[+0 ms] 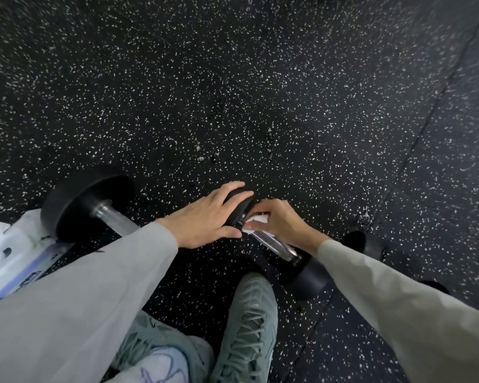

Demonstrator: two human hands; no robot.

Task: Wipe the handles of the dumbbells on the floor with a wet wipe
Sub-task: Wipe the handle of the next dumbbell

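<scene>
The left hand (pixel 205 219) cups the far head of the dumbbell (pixel 277 244) on the speckled floor (pixel 233 92), while the right hand (pixel 282 222) pinches a white wet wipe (pixel 256 221) around its chrome handle (pixel 271 241). A second dumbbell (pixel 86 205) and a wipes packet (pixel 9 250) lie left, partly behind the sleeve (pixel 80 294); a sneaker (pixel 246 327) sits just beside the near head.

- I see a black rubber floor with many small white speckles (pixel 260 78); it fills almost the whole view.
- A thin straight seam between floor tiles (pixel 423 128) runs diagonally on the right side, from the upper right down toward the lower middle.
- Near the middle, some small wet-looking spots (pixel 205 157) lie on the floor.
- A small whitish mark (pixel 365 217) sits on the floor at the right.
- The light is dim and even; the corners look blurred.
</scene>
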